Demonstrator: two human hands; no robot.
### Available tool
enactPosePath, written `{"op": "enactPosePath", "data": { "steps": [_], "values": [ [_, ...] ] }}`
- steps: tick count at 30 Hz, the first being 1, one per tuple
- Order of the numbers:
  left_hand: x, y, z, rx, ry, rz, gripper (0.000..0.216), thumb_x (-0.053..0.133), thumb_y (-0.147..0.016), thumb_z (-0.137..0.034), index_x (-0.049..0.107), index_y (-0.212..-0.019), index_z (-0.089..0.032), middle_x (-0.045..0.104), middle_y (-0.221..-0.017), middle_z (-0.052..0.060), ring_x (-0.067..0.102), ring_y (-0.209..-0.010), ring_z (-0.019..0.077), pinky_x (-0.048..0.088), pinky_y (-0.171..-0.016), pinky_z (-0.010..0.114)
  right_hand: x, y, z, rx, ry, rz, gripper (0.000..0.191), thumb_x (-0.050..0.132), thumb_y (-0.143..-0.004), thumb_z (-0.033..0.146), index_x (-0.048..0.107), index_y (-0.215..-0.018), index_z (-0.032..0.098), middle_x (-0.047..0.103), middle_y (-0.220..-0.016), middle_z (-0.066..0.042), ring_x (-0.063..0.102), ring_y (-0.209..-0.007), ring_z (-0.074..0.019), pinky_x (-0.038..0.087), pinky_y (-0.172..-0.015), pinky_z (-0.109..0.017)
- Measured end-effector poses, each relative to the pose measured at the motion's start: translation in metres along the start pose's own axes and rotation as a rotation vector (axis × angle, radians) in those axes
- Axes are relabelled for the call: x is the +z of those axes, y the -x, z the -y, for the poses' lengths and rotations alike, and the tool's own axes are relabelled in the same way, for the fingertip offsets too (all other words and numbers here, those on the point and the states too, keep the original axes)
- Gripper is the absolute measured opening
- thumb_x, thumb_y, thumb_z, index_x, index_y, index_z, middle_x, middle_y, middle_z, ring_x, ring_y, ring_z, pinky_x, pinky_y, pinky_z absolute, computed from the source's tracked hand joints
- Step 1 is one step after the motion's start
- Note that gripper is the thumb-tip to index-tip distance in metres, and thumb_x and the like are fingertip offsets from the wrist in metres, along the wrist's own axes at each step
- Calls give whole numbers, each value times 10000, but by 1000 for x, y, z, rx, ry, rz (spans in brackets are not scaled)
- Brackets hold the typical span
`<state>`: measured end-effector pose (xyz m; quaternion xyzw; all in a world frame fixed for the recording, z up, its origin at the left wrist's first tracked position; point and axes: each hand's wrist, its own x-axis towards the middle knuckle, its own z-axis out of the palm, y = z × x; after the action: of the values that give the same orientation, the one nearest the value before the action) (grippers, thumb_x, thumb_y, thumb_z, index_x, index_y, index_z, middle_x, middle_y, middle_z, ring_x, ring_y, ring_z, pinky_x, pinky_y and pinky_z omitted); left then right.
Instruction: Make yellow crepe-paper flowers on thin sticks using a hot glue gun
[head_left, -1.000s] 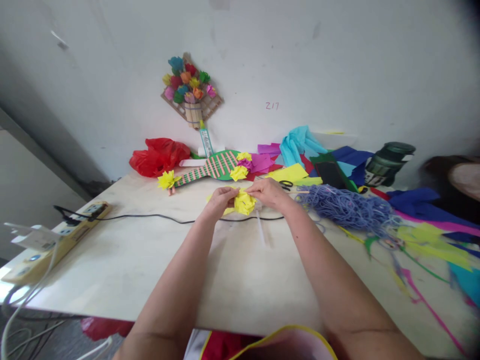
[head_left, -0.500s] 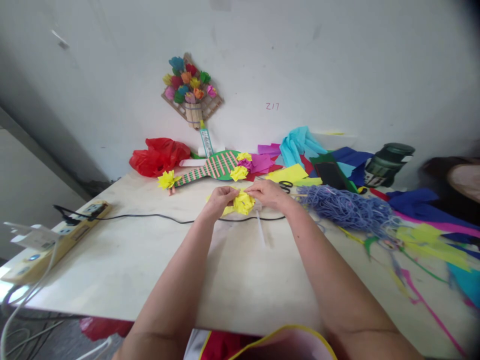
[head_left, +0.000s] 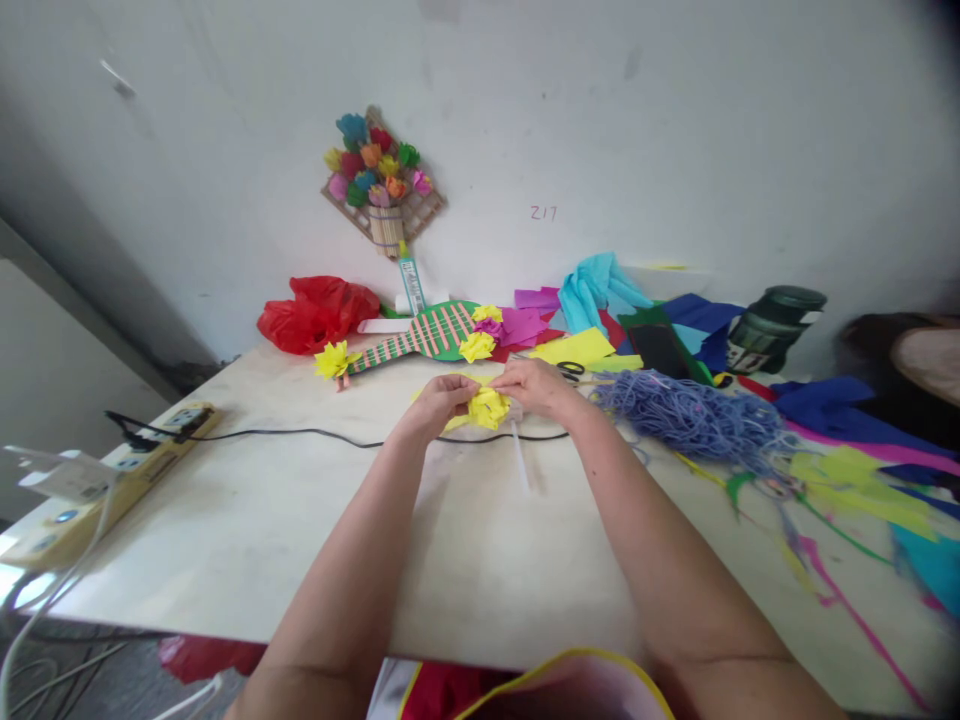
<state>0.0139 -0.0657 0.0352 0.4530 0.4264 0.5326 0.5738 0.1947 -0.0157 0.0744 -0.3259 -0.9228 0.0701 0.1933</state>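
Observation:
Both my hands meet over the middle of the pale table [head_left: 225, 520], pinching a crumpled yellow paper flower [head_left: 489, 407]. My left hand [head_left: 439, 398] grips its left side with closed fingers. My right hand [head_left: 532, 385] pinches its top right. A thin white stick [head_left: 520, 455] runs from under the flower toward me. Just beyond lies a green and pink striped guitar-shaped craft [head_left: 427, 335] with yellow and pink paper flowers on it.
A black cable [head_left: 300, 433] crosses the table to a yellow power strip [head_left: 112, 470] at the left. A heap of purple string [head_left: 694, 415], black scissors [head_left: 571, 369], coloured paper sheets and scraps fill the right. A red bag [head_left: 315, 312] and a dark jar [head_left: 772, 325] stand by the wall.
My fingers have shifted slightly on the yellow flower; the hands stay in the same place.

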Motion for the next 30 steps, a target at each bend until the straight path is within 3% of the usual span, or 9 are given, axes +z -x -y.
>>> {"op": "enactPosePath", "data": {
  "steps": [3, 9, 17, 22, 30],
  "values": [
    [1, 0, -1, -11, 48, 6, 381, 794, -546, -355, 624, -790, -116, 644, -705, 37, 603, -610, 116, 453, -577, 231, 0, 0, 0, -36, 28, -21, 239, 570, -837, 226, 743, -998, 261, 705, -871, -36, 607, -797, -158, 389, -675, -238],
    [3, 3, -2, 28, 15, 50, 507, 754, -523, -168, 589, -1002, -158, 636, -744, 12, 612, -626, 119, 418, -541, 206, -3, 1, 4, -39, 93, -58, 259, 554, -849, 213, 735, -1005, 311, 690, -871, -25, 605, -812, -157, 377, -664, -242],
    [4, 2, 0, 153, -3, 42, 446, 742, -536, -151, 614, -962, -168, 566, -597, -47, 512, -494, 71, 374, -497, 197, -2, 1, 3, -27, 65, -145, 236, 575, -827, 206, 751, -947, 307, 704, -875, -8, 614, -807, -149, 391, -654, -240],
    [4, 1, 2, 222, -12, -2, 368, 769, -550, -175, 650, -898, -173, 603, -686, -30, 534, -550, 65, 381, -523, 189, -1, 1, 1, -10, 37, -210, 224, 583, -811, 194, 758, -910, 291, 714, -870, -1, 622, -786, -150, 398, -644, -245],
    [1, -2, 5, 315, -2, 28, 329, 800, -557, -199, 655, -851, -169, 651, -780, -4, 589, -665, 99, 461, -635, 229, -1, 1, 1, -19, -94, -286, 205, 589, -798, 187, 746, -920, 239, 720, -845, -14, 614, -731, -139, 410, -661, -242]
  ]
}}
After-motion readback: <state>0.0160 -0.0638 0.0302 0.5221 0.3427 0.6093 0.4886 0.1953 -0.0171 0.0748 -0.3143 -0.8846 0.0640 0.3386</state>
